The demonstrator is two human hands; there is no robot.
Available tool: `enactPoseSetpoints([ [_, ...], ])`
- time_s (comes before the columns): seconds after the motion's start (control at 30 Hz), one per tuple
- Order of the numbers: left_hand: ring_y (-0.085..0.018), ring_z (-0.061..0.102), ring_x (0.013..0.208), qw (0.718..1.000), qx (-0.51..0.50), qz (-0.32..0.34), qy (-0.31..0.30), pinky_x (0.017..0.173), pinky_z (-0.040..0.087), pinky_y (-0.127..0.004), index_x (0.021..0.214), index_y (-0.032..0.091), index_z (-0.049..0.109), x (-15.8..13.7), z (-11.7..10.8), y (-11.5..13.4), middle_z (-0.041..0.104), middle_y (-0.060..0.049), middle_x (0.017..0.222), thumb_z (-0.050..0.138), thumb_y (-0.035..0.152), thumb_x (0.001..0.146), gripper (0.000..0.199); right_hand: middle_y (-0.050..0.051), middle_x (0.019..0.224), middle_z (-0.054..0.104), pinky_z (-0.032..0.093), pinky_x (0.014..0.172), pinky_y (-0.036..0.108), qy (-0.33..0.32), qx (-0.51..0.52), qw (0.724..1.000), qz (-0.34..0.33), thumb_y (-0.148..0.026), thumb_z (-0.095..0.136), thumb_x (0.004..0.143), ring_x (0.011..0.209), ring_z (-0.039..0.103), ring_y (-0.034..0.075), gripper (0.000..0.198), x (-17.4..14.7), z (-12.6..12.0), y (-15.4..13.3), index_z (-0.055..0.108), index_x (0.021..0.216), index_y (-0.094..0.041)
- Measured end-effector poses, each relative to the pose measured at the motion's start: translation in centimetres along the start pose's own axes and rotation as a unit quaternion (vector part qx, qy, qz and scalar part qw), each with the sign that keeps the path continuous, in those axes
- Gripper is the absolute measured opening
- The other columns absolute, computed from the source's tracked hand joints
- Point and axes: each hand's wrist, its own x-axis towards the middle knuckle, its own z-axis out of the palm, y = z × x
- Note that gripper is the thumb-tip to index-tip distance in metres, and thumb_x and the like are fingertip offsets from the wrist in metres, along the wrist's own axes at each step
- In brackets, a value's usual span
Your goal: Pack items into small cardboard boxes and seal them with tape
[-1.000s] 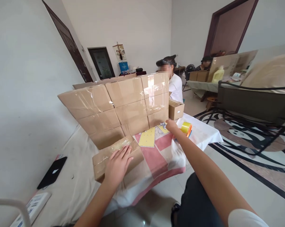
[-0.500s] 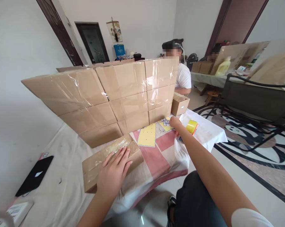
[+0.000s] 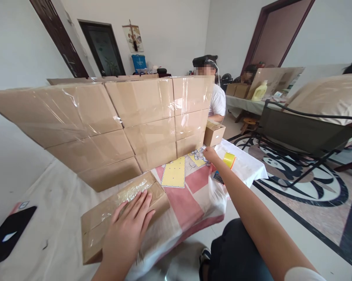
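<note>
My left hand [image 3: 125,228] lies flat on a small taped cardboard box [image 3: 91,230], fingers extended over its top. Across the table, the fingers of my right hand [image 3: 212,155] are curled closed beside a yellow sheet [image 3: 197,160] with small outlined pieces on it. Whatever those fingers may hold is hidden. Nearer to me rests another yellow sheet [image 3: 173,173] with a scalloped edge and small dots. Just right of my right hand is a bright yellow object with an orange edge [image 3: 229,159], partly behind my forearm.
Stacked, taped cardboard boxes [image 3: 146,101] form a wall along the table's far side. A single box [image 3: 214,134] stands at its right end, near a seated person [image 3: 217,100]. A black flat case [image 3: 10,230] lies at left. A folding chair [image 3: 295,134] stands at right.
The view has turned slightly, so things appear farther left. My left hand stays on the box, and my right hand remains closed by the yellow sheet with little visible movement.
</note>
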Motion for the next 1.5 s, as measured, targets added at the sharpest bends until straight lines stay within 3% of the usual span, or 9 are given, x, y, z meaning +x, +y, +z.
enactPoseSetpoints([
  [0.2,-0.027,0.068,0.114,1.000,0.009,0.010,0.003,0.101,0.041,-0.044,0.150,0.030,0.045,0.1,-0.1,0.0,0.066,-0.003,0.135,0.047,0.037,0.101,0.050,0.013,0.087,0.072,0.044,0.067,0.027,0.010,-0.013,1.000,0.009,-0.023,0.063,0.088,0.086,0.067,0.023,0.012,0.2,0.0,0.3,0.069,0.083,-0.014],
  [0.57,-0.027,0.066,0.118,1.000,0.008,0.005,-0.003,0.104,0.038,-0.043,0.156,0.030,0.033,0.1,-0.2,0.0,0.064,-0.003,0.137,0.049,0.036,0.100,0.059,0.012,0.087,0.071,0.042,0.061,0.025,0.004,0.079,0.997,0.025,-0.019,0.057,0.087,0.073,0.063,0.018,0.005,1.0,0.7,0.0,0.058,0.084,-0.016],
  [0.8,-0.028,0.066,0.117,0.998,0.055,0.024,0.035,0.112,0.031,-0.043,0.141,0.024,0.057,-0.2,-0.7,0.0,0.066,-0.004,0.135,0.064,0.033,0.090,0.051,0.002,0.076,0.071,0.032,0.045,0.020,-0.086,0.252,0.961,-0.077,-0.024,0.058,0.089,0.046,0.045,0.007,0.012,-2.0,-0.4,-3.0,0.047,0.086,-0.022],
  [0.93,-0.024,0.071,0.098,0.987,-0.054,0.099,0.112,0.100,0.040,-0.039,0.111,0.022,0.071,0.1,-1.4,1.8,0.078,-0.003,0.109,0.066,0.016,0.086,0.027,-0.002,0.064,0.063,0.025,0.043,0.021,-0.109,0.412,0.898,-0.113,-0.045,0.070,0.079,0.046,0.038,0.007,0.031,-5.1,-0.9,-3.8,0.051,0.082,-0.021],
  [1.0,-0.020,0.072,0.086,0.978,-0.152,0.113,0.092,0.084,0.045,-0.034,0.107,0.021,0.070,1.6,-1.0,3.9,0.079,-0.003,0.094,0.060,0.010,0.087,0.025,-0.004,0.060,0.056,0.027,0.046,0.022,-0.082,0.437,0.887,-0.125,-0.050,0.074,0.075,0.049,0.041,0.009,0.035,-7.3,-0.9,-3.9,0.056,0.082,-0.021],
  [1.07,-0.016,0.068,0.071,0.967,-0.250,0.033,0.036,0.070,0.046,-0.029,0.107,0.023,0.068,4.0,0.5,6.5,0.076,-0.001,0.082,0.059,0.012,0.090,0.023,-0.003,0.062,0.056,0.033,0.052,0.025,-0.058,0.439,0.884,-0.150,-0.052,0.074,0.073,0.056,0.046,0.011,0.035,-9.6,-1.0,-3.9,0.060,0.079,-0.020],
  [1.23,-0.012,0.052,0.061,0.796,-0.506,-0.333,-0.004,0.059,0.043,-0.024,0.108,0.023,0.064,11.1,7.0,11.2,0.055,0.003,0.073,0.064,0.039,0.089,0.025,0.001,0.070,0.060,0.041,0.065,0.029,-0.072,0.412,0.888,-0.191,-0.046,0.066,0.082,0.067,0.053,0.014,0.029,-14.4,-2.1,-3.7,0.065,0.073,-0.019],
  [1.3,-0.012,0.044,0.059,0.754,-0.552,-0.357,-0.004,0.057,0.038,-0.024,0.092,0.021,0.066,12.7,9.1,11.9,0.043,0.005,0.064,0.064,0.042,0.088,0.021,0.001,0.070,0.061,0.041,0.066,0.029,-0.081,0.400,0.890,-0.203,-0.044,0.062,0.085,0.069,0.054,0.015,0.028,-15.5,-2.7,-3.2,0.065,0.073,-0.019],
  [1.5,-0.012,0.032,0.060,0.703,-0.617,-0.353,0.005,0.055,0.027,-0.025,0.066,0.020,0.050,12.7,11.0,12.5,0.033,0.004,0.062,0.060,0.042,0.090,0.034,0.000,0.069,0.057,0.038,0.064,0.029,0.012,0.338,0.920,-0.197,-0.030,0.056,0.088,0.066,0.050,0.014,0.019,-16.1,-4.8,-1.5,0.060,0.073,-0.019],
])
